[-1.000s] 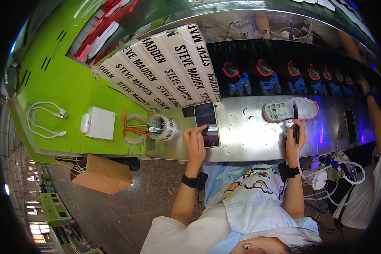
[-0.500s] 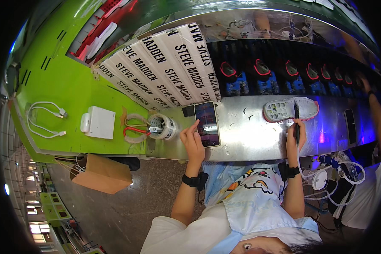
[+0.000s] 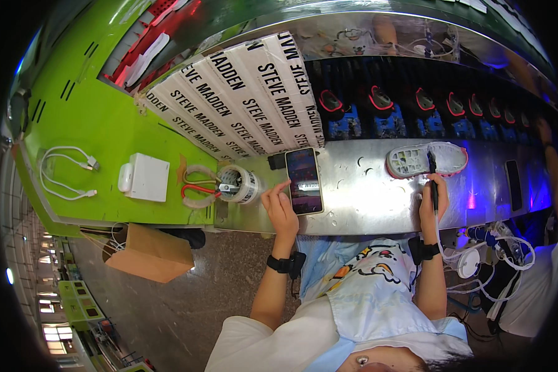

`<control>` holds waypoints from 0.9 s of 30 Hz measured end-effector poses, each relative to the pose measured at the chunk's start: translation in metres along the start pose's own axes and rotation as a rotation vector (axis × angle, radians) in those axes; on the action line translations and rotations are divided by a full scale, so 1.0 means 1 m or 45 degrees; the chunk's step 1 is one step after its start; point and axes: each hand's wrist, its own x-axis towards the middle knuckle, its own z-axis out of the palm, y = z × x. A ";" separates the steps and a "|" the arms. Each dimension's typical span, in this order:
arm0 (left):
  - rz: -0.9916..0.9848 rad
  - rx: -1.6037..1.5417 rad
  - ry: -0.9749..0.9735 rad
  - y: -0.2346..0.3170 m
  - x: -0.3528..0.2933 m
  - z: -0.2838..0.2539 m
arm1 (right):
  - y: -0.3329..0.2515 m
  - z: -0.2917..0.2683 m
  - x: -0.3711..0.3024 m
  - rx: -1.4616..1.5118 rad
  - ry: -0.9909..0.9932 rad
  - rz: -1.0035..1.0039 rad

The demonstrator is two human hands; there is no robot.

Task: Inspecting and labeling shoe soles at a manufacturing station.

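Observation:
In my right hand [image 3: 429,199] is a slim black pen-shaped tool [image 3: 436,197] with a thin white tube trailing from its lower end. Its tip reaches over a white shoe sole [image 3: 412,161] with a red rim, which lies on the metal bench, cavity side up. The fingertips of this hand are at the sole's near edge. To the left, a smartphone [image 3: 304,180] with a lit screen rests by the box. My left hand [image 3: 280,208] has its fingers partly bent at the phone's left edge, index finger stretched toward the screen; it grips nothing.
Behind the phone stands a white printed box [image 3: 242,102]. A tape roll [image 3: 240,185] and red-handled scissors [image 3: 195,189] sit left of my hand. Dark trays with red-rimmed soles [image 3: 381,99] line the far side. Another phone [image 3: 513,185] and a neighbouring person's arm are at right.
My left hand has shifted very slightly left along the phone's edge. The row of soles at the back has slid a little to the left. My right hand stays at the sole.

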 end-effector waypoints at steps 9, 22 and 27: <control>-0.016 0.004 0.037 0.004 0.001 -0.002 | 0.002 0.001 -0.001 0.031 -0.009 0.061; -0.052 0.086 0.045 0.002 0.000 -0.003 | 0.000 0.002 0.001 -0.073 0.081 -0.063; -0.064 0.082 0.045 0.002 0.001 -0.003 | 0.001 0.002 0.002 -0.078 0.064 -0.056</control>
